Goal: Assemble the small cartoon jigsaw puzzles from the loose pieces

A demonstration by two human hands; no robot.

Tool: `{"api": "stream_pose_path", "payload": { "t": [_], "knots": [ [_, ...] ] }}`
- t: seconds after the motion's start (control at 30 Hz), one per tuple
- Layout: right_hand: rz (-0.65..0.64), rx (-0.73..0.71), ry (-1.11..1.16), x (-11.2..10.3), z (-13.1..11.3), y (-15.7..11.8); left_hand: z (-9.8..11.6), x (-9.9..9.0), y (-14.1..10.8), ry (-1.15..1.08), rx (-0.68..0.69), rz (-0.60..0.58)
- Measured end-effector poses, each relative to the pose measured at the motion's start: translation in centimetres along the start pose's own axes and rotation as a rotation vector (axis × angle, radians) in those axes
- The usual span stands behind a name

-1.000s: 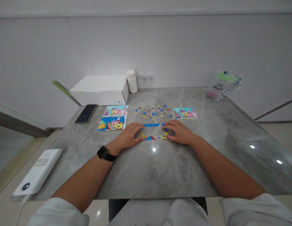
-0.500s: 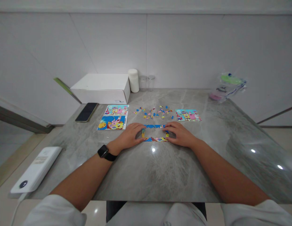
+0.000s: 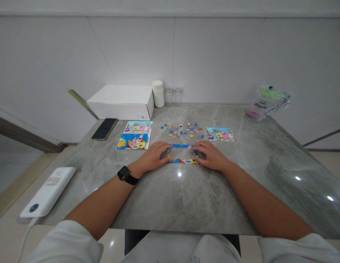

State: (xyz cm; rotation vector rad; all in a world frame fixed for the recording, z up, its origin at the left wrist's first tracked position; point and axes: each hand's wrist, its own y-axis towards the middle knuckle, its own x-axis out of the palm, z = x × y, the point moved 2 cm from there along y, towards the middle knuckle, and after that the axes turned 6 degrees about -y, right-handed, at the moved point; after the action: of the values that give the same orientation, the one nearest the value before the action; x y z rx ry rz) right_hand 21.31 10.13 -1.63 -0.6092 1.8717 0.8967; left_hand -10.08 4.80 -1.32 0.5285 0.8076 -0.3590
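Note:
A rectangular puzzle border [image 3: 183, 161] lies on the grey table, bare stone showing inside it. Its left side is gripped between the thumb and fingers of my left hand [image 3: 156, 156]. My right hand [image 3: 211, 155] grips the right side the same way, fingertips at the top corner and thumb at the bottom. Several loose puzzle pieces [image 3: 182, 133] are scattered just beyond the border. To their right is a small cartoon picture card [image 3: 221, 134]; a larger sheet with two cartoon pictures [image 3: 133, 140] rests to the left.
A phone [image 3: 104, 129] and a white power bank with a cable [image 3: 49, 191] are on the left. At the back stand a white box [image 3: 120, 102], a white bottle [image 3: 158, 94] and two clear jars [image 3: 173, 96]. A plastic bag [image 3: 268, 102] sits at the far right corner.
The camera view has shifted slightly, so the table items appear a little further right. Both hands remain on the sides of the border.

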Motion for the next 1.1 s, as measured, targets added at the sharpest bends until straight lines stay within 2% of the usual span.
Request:
{"api": "stream_pose_path", "payload": {
  "t": [0.4,0.47,0.63,0.77,1.1],
  "knots": [
    [0.105,0.104,-0.029,0.2,1.4,0.0,-0.4,-0.3,0.2,0.008,-0.032,0.005],
    [0.132,0.119,-0.031,0.3,1.5,0.0,-0.4,-0.4,0.2,0.011,-0.044,0.049],
    [0.239,0.223,-0.09,0.3,2.3,-0.2,-0.7,-1.3,-0.1,0.015,-0.061,0.264],
    [0.308,0.288,-0.112,0.1,2.8,-0.4,-1.0,-1.7,-0.2,-0.002,-0.086,0.338],
    [0.298,0.334,-0.152,0.9,3.2,-0.3,-0.8,-1.6,-0.2,-0.044,-0.107,0.26]
  ]
}}
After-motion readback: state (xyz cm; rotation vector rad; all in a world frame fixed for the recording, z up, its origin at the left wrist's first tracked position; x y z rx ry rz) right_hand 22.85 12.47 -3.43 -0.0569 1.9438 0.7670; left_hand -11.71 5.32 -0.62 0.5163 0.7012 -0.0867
